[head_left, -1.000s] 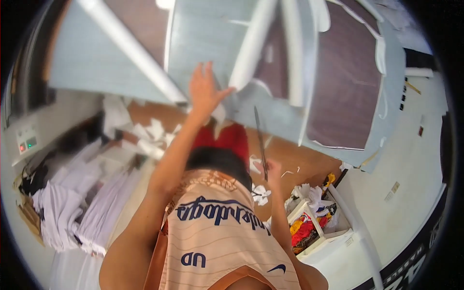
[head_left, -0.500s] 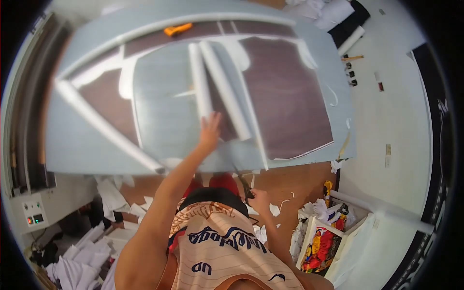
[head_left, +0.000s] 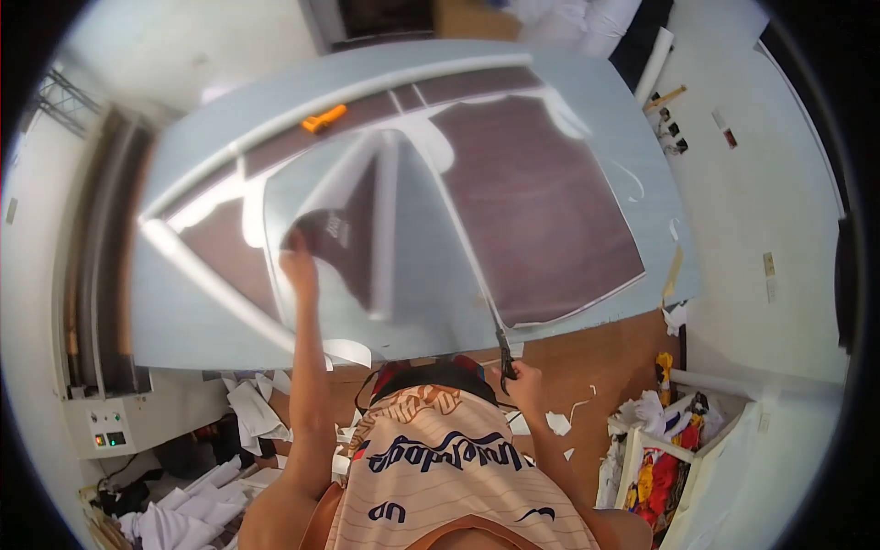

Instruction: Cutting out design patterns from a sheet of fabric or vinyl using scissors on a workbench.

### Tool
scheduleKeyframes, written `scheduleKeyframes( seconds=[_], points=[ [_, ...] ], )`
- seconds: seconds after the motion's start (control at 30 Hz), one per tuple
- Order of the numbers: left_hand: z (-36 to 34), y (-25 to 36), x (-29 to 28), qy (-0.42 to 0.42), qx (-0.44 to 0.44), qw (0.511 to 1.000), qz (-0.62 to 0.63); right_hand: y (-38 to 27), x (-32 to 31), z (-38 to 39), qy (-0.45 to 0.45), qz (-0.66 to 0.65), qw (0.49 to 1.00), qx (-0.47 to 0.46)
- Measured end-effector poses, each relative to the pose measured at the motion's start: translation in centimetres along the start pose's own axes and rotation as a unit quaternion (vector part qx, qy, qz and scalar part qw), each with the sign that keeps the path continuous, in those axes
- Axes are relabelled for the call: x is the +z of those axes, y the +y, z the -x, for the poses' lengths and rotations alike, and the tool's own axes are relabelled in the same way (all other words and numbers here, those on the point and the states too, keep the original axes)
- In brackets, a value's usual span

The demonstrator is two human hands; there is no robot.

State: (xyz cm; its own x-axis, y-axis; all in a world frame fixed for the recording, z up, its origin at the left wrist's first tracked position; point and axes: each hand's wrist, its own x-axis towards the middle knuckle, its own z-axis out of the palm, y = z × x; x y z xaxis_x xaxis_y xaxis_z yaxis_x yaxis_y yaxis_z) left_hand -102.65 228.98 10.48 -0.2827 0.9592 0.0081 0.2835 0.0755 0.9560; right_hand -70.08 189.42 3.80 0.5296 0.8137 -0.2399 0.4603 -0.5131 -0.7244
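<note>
My left hand (head_left: 299, 264) is closed on the edge of a curling white paper sheet (head_left: 353, 243) with a dark brown printed panel and small white marks, blurred by motion. The sheet lies over the middle of the pale blue table (head_left: 426, 335). In my right hand (head_left: 524, 383) are black-handled scissors (head_left: 504, 356), held at the table's front edge, blades pointing away from me beside the white paper border. A large dark brown panel (head_left: 541, 202) lies flat on the right. Another brown piece (head_left: 229, 252) lies on the left, bordered by a rolled white edge (head_left: 215, 280).
An orange hand-sized object (head_left: 324, 119) rests on a brown strip at the far side. White scraps litter the brown floor (head_left: 596, 362). At right stands a white bin (head_left: 710, 458) with colourful cloth. A machine with a control panel (head_left: 108, 429) stands at left.
The curled sheet in the middle has been pulled open leftward by my left hand, which went from flat fingers to a grip. The scissors have moved up to the table edge.
</note>
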Motion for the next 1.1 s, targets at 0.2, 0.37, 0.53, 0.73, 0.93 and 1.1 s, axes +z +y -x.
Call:
scheduleKeyframes(
  seconds=[0.2,0.37,0.53,0.73,0.93,1.1],
  points=[
    [5.9,15.1,-1.8,-0.119,0.159,0.978,-0.062,1.8,-0.3,-4.9,0.019,-0.12,0.992,0.031],
    [8.3,24.0,-4.5,-0.108,0.319,0.937,-0.093,-4.0,0.0,-10.0,0.057,-0.36,0.931,-0.012],
    [7.4,32.1,-5.9,0.054,0.369,0.91,-0.179,-9.8,-0.5,-12.6,0.029,-0.378,0.925,-0.022],
    [-4.1,32.3,-5.7,-0.047,0.309,0.95,0.02,-8.2,1.7,-13.3,0.093,-0.33,0.939,-0.026],
    [-15.3,31.3,-7.6,-0.063,0.377,0.923,-0.051,-12.8,3.5,-16.3,0.037,-0.446,0.893,0.041],
    [-18.9,36.2,-8.2,-0.107,0.356,0.928,-0.022,-16.6,2.0,-19.0,0.034,-0.528,0.846,0.072]
  ],
)
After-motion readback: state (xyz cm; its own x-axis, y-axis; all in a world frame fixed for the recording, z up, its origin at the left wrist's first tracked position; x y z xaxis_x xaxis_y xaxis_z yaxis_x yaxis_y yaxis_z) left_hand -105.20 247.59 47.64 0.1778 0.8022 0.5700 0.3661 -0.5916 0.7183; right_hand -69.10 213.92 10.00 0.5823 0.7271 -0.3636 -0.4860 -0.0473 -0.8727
